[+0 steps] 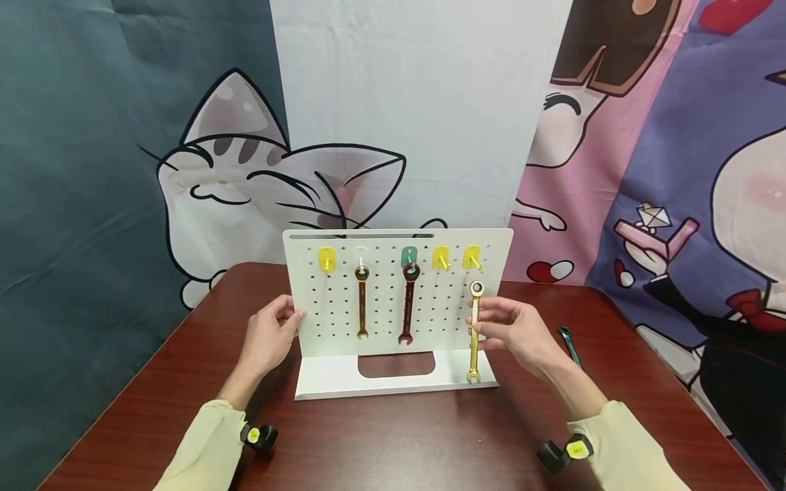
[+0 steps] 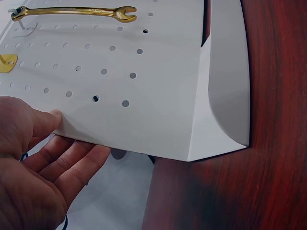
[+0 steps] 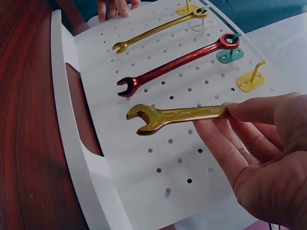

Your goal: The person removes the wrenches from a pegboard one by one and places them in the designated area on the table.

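Note:
A white pegboard stand stands upright on the table. My left hand pinches its left edge, thumb on the front face and fingers behind, as the left wrist view shows. My right hand holds a gold combination wrench between thumb and fingers in front of the board's right side. The wrench's open end points down, and its ring end is just below the far-right yellow hook. A second gold wrench hangs from a clear hook, and a red wrench from a green hook.
A dark green wrench lies on the reddish-brown table, right of the stand and partly behind my right forearm. Two more yellow hooks, one at the far left and one right of centre, hold nothing. Printed cloths hang behind the table.

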{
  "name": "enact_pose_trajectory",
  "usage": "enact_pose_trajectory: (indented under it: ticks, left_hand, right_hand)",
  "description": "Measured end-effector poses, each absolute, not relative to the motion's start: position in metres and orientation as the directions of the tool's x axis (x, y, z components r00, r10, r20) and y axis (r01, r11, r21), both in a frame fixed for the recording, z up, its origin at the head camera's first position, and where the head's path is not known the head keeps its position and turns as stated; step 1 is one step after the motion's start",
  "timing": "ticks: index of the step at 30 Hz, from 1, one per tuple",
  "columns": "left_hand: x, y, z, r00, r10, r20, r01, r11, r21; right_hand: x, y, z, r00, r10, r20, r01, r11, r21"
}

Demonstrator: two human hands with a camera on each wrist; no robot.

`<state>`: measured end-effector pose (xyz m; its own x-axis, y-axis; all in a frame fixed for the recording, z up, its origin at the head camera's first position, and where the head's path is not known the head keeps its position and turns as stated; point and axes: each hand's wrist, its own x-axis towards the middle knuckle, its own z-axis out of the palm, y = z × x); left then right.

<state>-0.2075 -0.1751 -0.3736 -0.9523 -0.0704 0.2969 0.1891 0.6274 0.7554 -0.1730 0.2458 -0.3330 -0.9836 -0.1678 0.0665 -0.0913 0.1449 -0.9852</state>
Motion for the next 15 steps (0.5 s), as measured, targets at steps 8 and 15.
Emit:
enact_pose_trajectory:
  ticks: [8,15]
  left_hand:
    - [-0.2077,-0.1753,-0.3746,-0.952,-0.074,0.297,0.188,0.623,0.759]
    - [-0.2077,-0.1753,-0.3741,-0.952,-0.071,0.297,0.190,0.625,0.757]
  right_hand:
    - [-0.1734,0.2518,-0.3388,-0.983,-0.170,0.074,-0.103,0.167,-0.981]
    - [-0.1731,0.2565,-0.3403,-0.985,-0.163,0.050,-0.082,0.191,-0.978]
